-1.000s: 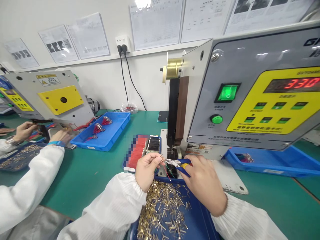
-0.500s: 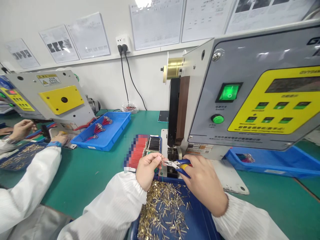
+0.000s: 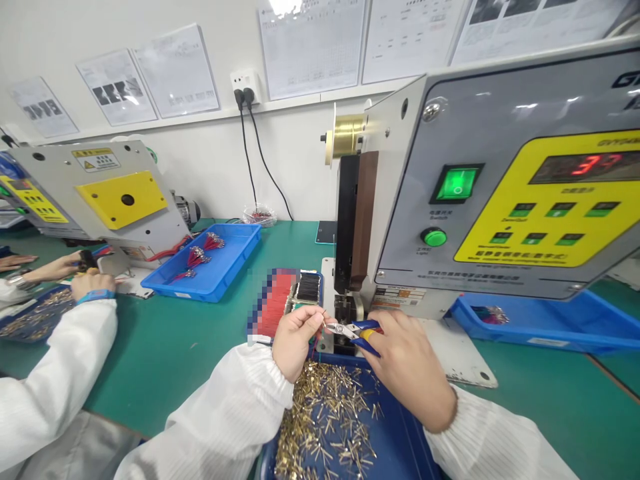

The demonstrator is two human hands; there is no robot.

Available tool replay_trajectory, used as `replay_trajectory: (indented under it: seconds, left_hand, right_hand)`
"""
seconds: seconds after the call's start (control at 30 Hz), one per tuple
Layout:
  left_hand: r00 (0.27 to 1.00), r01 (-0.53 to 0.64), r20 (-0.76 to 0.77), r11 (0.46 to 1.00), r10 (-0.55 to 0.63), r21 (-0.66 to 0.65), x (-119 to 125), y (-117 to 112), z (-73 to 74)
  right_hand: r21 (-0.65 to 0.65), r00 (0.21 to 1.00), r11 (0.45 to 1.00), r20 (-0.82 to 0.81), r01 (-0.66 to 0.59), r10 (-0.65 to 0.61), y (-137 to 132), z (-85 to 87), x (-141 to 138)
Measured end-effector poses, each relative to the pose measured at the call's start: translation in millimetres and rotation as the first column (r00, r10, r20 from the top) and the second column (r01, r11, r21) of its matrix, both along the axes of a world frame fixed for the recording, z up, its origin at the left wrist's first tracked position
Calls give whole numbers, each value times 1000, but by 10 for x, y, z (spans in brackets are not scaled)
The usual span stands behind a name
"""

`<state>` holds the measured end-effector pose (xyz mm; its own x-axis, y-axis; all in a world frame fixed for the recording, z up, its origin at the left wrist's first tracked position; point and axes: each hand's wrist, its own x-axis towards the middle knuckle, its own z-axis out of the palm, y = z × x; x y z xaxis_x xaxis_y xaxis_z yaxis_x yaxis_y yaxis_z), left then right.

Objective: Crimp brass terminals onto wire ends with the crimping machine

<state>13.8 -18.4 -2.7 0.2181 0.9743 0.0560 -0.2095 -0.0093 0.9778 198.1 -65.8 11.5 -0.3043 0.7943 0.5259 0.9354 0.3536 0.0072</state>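
- Two or more thin wires (image 3: pixel 316 344), apparently red and green, are being pinched between the closed thumb and fingers of the left hand (image 3: pixel 295 343), just above the far rim of the navy tray (image 3: pixel 403 427).
- Blue-handled pliers (image 3: pixel 343 329) are being gripped by the right hand (image 3: pixel 407 367), its fingers curled around the handles; the slim steel tips are being held at the wire ends, though whether anything is being bitten cannot be told.
- The step in hand is being judged as nipping or dressing those ends; a steady pinch and a small, controlled squeeze seem to be called for.
- Glinting brass-coloured slips (image 3: pixel 305 427), many V-shaped, are being contained by the smooth plastic navy tray, heaped toward its left side.
- Beyond the navy tray and to its left, straight red wires (image 3: pixel 277 303) and black wires (image 3: pixel 309 287) are being kept in dense, flat rows.
- Beyond the navy tray and to its right, a shiny brass-coloured spool (image 3: pixel 349 137) is being carried by the grey-panelled benchtop machine (image 3: pixel 500 127).
- White, finely ribbed sleeves (image 3: pixel 480 427) are being worn on either side of the navy tray.
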Motion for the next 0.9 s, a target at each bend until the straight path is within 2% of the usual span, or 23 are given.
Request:
replay_trajectory:
  seconds: [0.3, 0.57, 0.9]
  left_hand:
    - [994, -95, -56, 995, 97, 28, 7, -6, 21]
    - [973, -120, -184, 987, 137, 105, -9, -29, 42]
    - [969, -116, -205, 987, 137, 114, -17, -35, 34]
  right_hand:
    - [2, 997, 998, -22, 68, -68, -4, 8, -3]
    - [-6, 995, 995, 8, 99, -99, 1, 3, -2]
    - [9, 994, 994, 11, 108, -108, 2, -13, -4]
